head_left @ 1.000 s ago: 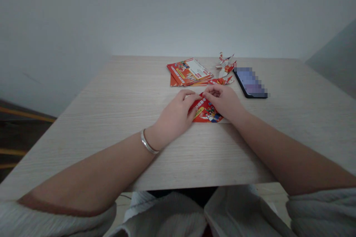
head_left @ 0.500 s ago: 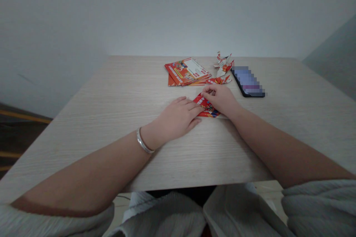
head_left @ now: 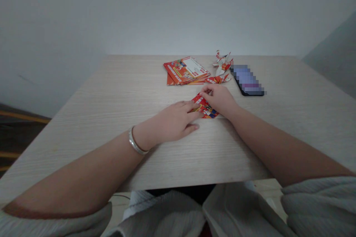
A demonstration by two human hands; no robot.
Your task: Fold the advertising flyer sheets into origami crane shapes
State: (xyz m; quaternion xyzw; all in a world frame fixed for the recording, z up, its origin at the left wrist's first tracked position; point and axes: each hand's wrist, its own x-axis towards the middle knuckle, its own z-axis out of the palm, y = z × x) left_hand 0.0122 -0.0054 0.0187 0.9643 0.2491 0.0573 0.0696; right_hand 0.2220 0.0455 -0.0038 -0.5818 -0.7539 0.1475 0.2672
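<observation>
A red printed paper sheet (head_left: 204, 106), folded into a small shape, lies on the wooden table (head_left: 116, 96). My left hand (head_left: 174, 120) lies flat on the table, fingers stretched out, with its fingertips pressing the sheet's left edge. My right hand (head_left: 219, 98) rests on the right part of the sheet, fingers curled and pinching its upper corner. A silver bangle (head_left: 135, 142) sits on my left wrist.
A stack of red printed flyers (head_left: 185, 70) lies farther back. Beside it stand a folded paper figure (head_left: 222, 62) and a flat folded piece (head_left: 219, 79). A dark phone (head_left: 247, 80) lies to the right. The table's near edge is just above my lap.
My left hand has slid back toward me and flattened on the table, from pinching the sheet's top to pressing its left edge. My right hand has stayed on the sheet.
</observation>
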